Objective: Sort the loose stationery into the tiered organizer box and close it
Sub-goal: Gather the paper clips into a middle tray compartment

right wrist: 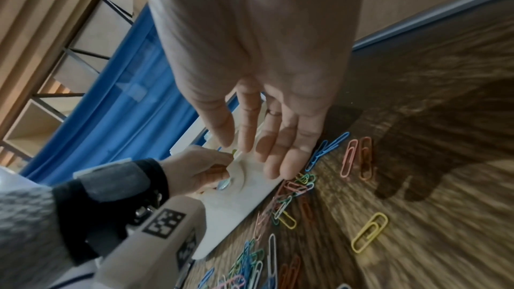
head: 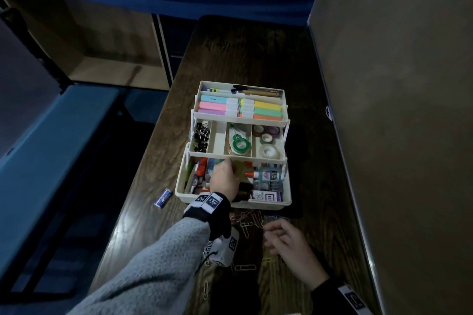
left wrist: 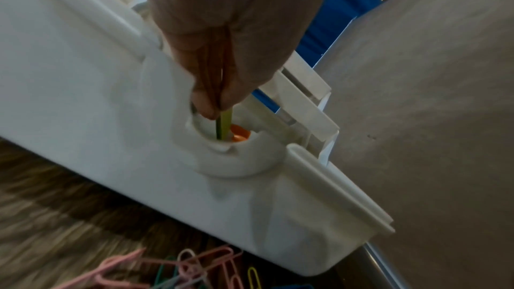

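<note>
The white tiered organizer box (head: 287, 202) stands open on the dark wooden table, its trays stepped back. My left hand (head: 225, 176) reaches into the bottom tier and pinches a thin flat green piece (head: 239, 168) between thumb and fingers. The left wrist view shows the left hand (left wrist: 214, 104) holding the green piece (left wrist: 224, 124) edge-on, just over the box's front wall (left wrist: 111, 118). My right hand (head: 282, 238) hovers with relaxed fingers over loose coloured paper clips (head: 247, 221) in front of the box. In the right wrist view this right hand (right wrist: 267, 157) holds nothing above the paper clips (right wrist: 370, 231).
Highlighters (head: 240, 108) fill the top tray; binder clips (head: 201, 135) and tape rolls (head: 267, 143) sit in the middle one. A glue bottle (head: 268, 175) lies in the bottom tier. A small blue item (head: 162, 198) lies left of the box. A wall panel (head: 396, 110) bounds the table's right side.
</note>
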`<state>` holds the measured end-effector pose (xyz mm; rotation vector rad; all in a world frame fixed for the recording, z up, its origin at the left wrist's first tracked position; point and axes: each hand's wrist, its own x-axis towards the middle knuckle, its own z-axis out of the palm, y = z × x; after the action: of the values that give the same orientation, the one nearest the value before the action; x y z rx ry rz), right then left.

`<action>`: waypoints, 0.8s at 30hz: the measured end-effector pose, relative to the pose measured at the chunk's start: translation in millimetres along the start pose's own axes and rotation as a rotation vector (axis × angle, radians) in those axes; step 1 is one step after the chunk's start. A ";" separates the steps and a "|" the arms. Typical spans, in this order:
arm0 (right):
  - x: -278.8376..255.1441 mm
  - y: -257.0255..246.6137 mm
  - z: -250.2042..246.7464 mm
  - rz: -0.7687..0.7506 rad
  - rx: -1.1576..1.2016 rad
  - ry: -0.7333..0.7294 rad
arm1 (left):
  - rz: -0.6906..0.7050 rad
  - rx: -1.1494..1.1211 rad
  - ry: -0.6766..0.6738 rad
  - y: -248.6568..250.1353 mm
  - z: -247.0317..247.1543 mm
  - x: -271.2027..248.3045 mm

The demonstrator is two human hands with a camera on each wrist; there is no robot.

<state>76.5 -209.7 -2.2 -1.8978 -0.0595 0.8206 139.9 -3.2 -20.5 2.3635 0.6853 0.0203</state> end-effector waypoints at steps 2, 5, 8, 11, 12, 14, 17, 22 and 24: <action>-0.7 0.2 -3.0 0.004 0.005 0.005 | -0.016 0.027 -0.021 -0.1 4.7 2.9; -3.4 1.0 -6.7 0.029 -0.002 0.007 | -0.057 0.063 -0.047 0.8 9.3 7.4; -8.4 3.9 -10.4 0.021 -0.013 0.031 | -0.084 0.066 -0.063 2.8 10.5 12.3; -13.8 4.8 -14.0 0.033 -0.002 0.043 | -0.091 0.070 -0.090 3.5 13.1 14.1; -15.1 5.1 -15.5 0.040 -0.001 0.045 | -0.088 0.069 -0.100 3.3 14.0 14.2; -16.7 5.9 -18.4 0.043 -0.009 0.049 | -0.083 0.084 -0.121 3.2 14.3 14.2; -16.2 11.0 -23.6 0.030 -0.067 0.094 | -0.053 0.116 -0.134 3.9 11.0 13.9; -3.0 31.8 -33.2 0.026 -0.281 0.289 | 0.095 0.135 -0.122 -0.8 -13.4 -5.4; 4.3 38.7 -33.5 0.011 -0.406 0.258 | 0.215 0.117 -0.097 -10.8 -29.6 -21.5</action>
<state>86.7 -253.0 -28.0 -2.3751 -0.0597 0.5934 110.6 11.1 -0.6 2.5226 0.3937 -0.0422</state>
